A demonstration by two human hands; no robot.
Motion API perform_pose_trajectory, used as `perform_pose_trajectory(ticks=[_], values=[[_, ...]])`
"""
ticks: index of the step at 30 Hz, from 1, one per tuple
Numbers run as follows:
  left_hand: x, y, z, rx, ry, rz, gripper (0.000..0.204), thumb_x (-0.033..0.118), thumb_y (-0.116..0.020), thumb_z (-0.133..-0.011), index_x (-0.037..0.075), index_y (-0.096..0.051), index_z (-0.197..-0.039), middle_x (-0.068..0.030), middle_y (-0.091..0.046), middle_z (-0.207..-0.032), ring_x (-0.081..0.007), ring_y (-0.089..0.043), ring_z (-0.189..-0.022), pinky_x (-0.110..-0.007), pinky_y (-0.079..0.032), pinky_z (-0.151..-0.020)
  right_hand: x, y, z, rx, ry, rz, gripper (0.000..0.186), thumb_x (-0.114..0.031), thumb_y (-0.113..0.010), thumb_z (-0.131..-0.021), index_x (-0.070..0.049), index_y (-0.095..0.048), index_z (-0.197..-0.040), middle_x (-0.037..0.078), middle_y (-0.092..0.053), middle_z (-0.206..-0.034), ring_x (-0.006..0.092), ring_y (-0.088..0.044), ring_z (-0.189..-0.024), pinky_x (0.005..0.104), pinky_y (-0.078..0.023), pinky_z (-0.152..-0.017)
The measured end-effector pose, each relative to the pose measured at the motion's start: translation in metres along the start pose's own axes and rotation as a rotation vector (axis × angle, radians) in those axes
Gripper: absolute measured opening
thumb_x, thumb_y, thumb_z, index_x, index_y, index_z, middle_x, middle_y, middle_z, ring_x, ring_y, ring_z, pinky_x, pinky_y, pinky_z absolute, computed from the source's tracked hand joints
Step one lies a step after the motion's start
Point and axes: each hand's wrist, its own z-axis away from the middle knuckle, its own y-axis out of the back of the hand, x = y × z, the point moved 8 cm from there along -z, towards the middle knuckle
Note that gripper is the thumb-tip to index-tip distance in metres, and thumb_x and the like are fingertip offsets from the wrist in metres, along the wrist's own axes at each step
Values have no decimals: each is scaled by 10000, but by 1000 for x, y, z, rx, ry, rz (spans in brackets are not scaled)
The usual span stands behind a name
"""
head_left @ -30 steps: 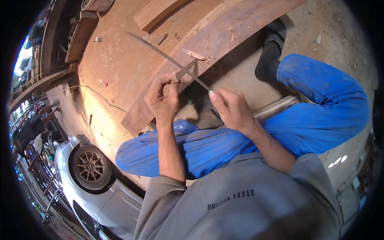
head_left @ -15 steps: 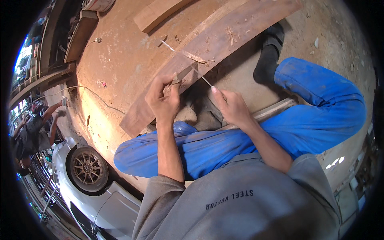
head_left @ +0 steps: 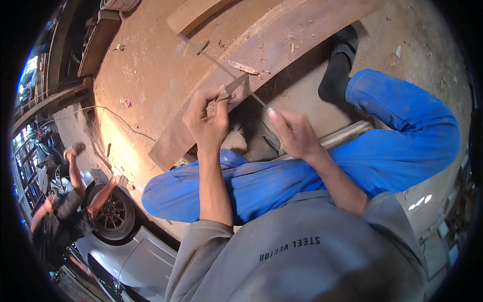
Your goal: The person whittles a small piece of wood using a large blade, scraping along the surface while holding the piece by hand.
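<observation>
Between its thumb and fingers my left hand [head_left: 207, 118] pinches a small flat, pointed piece [head_left: 236, 86]; whether it is wood or metal I cannot tell. My right hand [head_left: 296, 133] is closed around the near end of a long thin rod [head_left: 225, 69], blurred by motion, whose grip is hidden in the fist. The rod slants away to the far left and crosses at the tip of the pointed piece. Both hands are at the near edge of a long wooden plank [head_left: 302, 38], which bears shavings and a larger wood splinter [head_left: 244, 67].
My blue-trousered legs [head_left: 402, 118] are folded around the near side of the plank. Another timber [head_left: 198, 15] lies beyond it. A cable [head_left: 121, 117] runs over the dusty floor at left. A person [head_left: 65, 211] moves beside a silver car [head_left: 146, 256] at the lower left.
The rod now reaches farther to the far left and looks blurred. My right hand has shifted slightly nearer and right; the left hand barely moves. The other person has come nearer, past the car wheel.
</observation>
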Motion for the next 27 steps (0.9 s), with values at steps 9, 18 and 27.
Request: perform_pose_trajectory(ticks=[9,18,27], values=[[-3,2,5,5,30,34,96,-77,-726,-863,-25,-731,-944,-84,-736,-847,-138,-716,-808,-265,-557,-747,29,-2,5,34,-118,-45,619,-468,-472,-1082,45,-575,-750,260,-521,-654,371,-548,-577,487,-417,-603],[-1,1,1,0,-18,-25,124,-94,-713,-857,-29,-730,-962,-83,-736,-860,-137,-711,-823,-271,-563,-773,15,-5,5,68,-41,3,581,-432,-510,-1077,38,-561,-740,275,-525,-637,443,-567,-616,503,-422,-604],[-7,2,1,1,25,16,116,-96,-721,-860,-50,-715,-967,-93,-732,-898,-137,-705,-843,-273,-575,-790,20,-5,4,92,-21,124,532,-398,-538,-1076,23,-571,-754,281,-546,-669,471,-542,-630,511,-423,-598]])
